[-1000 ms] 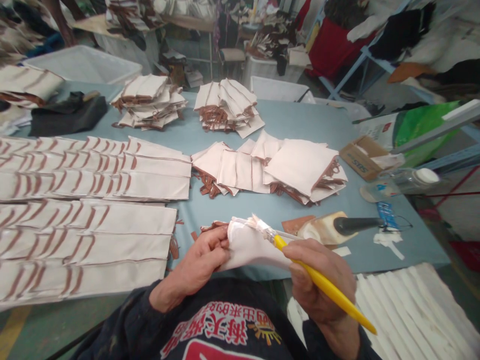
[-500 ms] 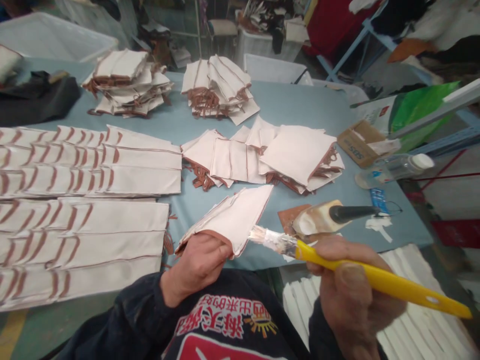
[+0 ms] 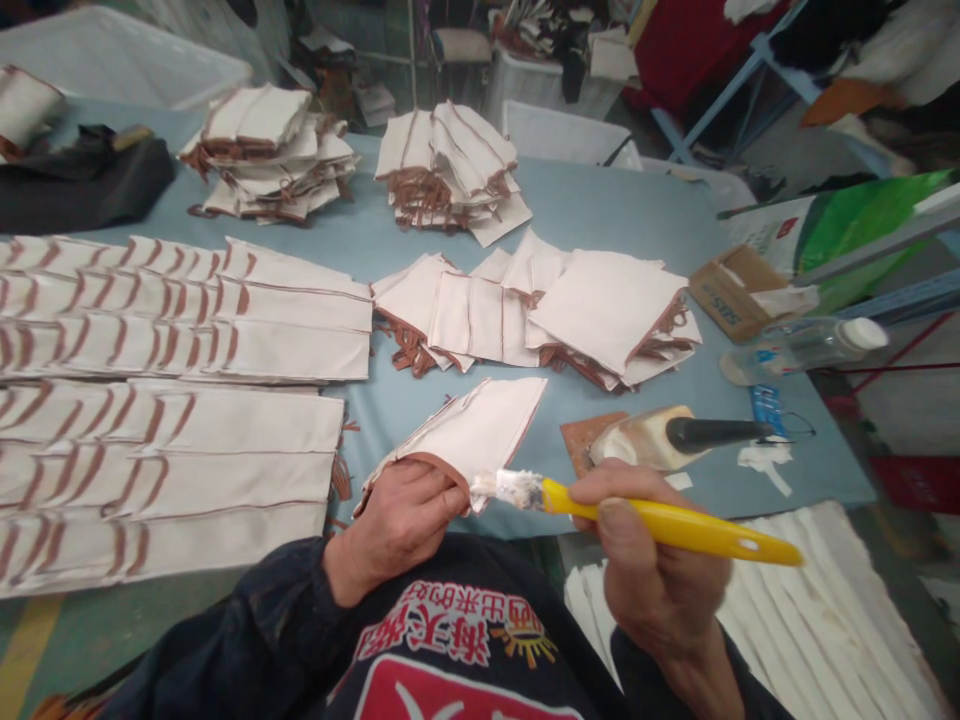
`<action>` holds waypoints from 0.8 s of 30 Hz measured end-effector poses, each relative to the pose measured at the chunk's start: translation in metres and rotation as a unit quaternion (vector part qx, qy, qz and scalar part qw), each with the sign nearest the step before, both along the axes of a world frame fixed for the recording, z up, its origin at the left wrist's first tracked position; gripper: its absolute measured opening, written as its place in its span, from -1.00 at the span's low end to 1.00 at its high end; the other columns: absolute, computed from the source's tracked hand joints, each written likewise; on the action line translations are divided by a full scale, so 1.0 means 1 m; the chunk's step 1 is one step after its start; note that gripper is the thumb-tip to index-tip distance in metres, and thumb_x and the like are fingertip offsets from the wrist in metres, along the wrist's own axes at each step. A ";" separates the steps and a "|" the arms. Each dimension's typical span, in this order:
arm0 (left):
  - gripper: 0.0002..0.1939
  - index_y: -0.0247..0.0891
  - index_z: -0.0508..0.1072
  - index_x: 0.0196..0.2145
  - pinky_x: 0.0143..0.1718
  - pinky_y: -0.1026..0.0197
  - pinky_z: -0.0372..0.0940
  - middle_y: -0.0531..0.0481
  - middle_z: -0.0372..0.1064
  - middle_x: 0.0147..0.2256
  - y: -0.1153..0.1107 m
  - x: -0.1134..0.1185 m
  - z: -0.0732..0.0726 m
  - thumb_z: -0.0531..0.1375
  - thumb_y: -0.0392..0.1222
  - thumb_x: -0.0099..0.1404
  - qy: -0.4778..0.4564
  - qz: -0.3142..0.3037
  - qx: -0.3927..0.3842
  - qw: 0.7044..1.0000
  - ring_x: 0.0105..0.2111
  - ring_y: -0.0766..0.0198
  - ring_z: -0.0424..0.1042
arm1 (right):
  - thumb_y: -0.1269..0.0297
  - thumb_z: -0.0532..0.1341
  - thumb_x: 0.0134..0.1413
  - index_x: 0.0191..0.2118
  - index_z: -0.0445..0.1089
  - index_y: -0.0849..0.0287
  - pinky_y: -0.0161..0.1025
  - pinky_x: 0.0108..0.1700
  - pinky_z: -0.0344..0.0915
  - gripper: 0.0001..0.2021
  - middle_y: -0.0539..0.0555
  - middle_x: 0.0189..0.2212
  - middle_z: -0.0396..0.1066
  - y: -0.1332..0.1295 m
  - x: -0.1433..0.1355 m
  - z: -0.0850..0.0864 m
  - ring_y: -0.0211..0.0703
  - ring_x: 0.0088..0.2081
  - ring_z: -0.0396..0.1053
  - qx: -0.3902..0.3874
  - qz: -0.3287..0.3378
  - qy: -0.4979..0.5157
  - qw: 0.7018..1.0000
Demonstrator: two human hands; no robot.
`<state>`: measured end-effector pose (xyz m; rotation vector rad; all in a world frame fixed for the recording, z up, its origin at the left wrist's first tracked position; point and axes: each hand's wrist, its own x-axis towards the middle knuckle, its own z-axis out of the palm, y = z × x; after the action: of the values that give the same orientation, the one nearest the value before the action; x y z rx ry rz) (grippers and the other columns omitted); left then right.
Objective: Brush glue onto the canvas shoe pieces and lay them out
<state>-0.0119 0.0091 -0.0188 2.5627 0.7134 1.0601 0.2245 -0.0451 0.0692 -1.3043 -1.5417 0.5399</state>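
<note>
My left hand (image 3: 405, 520) grips a cream fabric piece (image 3: 480, 430) by its brown-trimmed edge, holding it tilted above the table's front edge. Part of that hand's fingers are tucked behind the trim. In my right hand (image 3: 660, 550) is a paintbrush (image 3: 675, 528) with a yellow handle, pinched between thumb and fingers. Its bristles, coated in white paste, touch the fabric's lower right corner close to my left fingertips. Just beyond my right hand stands a pale glue container (image 3: 645, 438) with a black-handled tool (image 3: 720, 432) lying across it.
Overlapping rows of cream pieces (image 3: 285, 350) cover the table's left side. Stacks with brown ties (image 3: 450, 170) sit at the back, and a loose pile (image 3: 607, 310) lies ahead. To the right are a small cardboard box (image 3: 724, 300) and a clear bottle (image 3: 802, 350).
My right hand has moved left and the brush tip has slid down along the fabric's right edge to its lower corner. My left hand keeps hold of the piece. The view has shifted slightly.
</note>
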 end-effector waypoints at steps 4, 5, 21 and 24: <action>-0.71 -0.20 0.45 -0.26 -0.34 0.11 0.31 -0.09 0.55 -0.43 -0.001 0.003 -0.002 0.03 -0.52 0.36 -0.017 0.000 0.018 1.000 -0.45 0.15 0.44 | 0.30 0.16 0.49 -0.22 0.53 0.06 -0.32 -0.48 0.37 -0.78 -0.06 -0.49 0.47 -0.002 -0.002 -0.002 -0.26 -0.55 0.39 -0.026 0.033 0.023 0.999; -0.71 -0.20 0.45 -0.25 -0.33 0.11 0.32 -0.09 0.55 -0.42 -0.001 0.003 -0.002 0.03 -0.52 0.36 -0.017 -0.004 0.015 1.000 -0.44 0.16 0.45 | 0.30 0.15 0.50 -0.21 0.53 0.06 -0.33 -0.48 0.37 -0.78 -0.06 -0.47 0.47 -0.003 -0.002 -0.002 -0.26 -0.53 0.40 -0.023 0.020 0.036 0.999; -0.68 -0.24 0.53 -0.22 -0.30 0.11 0.34 -0.11 0.58 -0.39 -0.002 0.007 0.003 0.02 -0.49 0.44 0.002 -0.010 0.014 1.000 -0.40 0.15 0.47 | 0.27 0.17 0.46 -0.36 0.49 0.13 -0.32 -0.47 0.34 -0.71 -0.07 -0.54 0.52 0.022 0.002 0.004 -0.25 -0.56 0.48 0.018 -0.077 -0.210 0.975; -0.69 -0.27 0.53 -0.21 -0.23 0.11 0.39 -0.14 0.60 -0.37 -0.004 0.008 0.003 0.03 -0.51 0.43 -0.001 -0.009 0.020 1.000 -0.34 0.14 0.52 | 0.30 0.14 0.47 -0.38 0.48 0.13 -0.30 -0.46 0.32 -0.68 -0.03 -0.50 0.58 0.029 0.005 0.010 -0.25 -0.56 0.48 0.049 -0.075 -0.283 0.955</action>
<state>-0.0042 0.0051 -0.0162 2.5954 0.6734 1.0816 0.2294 -0.0165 0.0793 -1.5654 -1.8769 -0.0201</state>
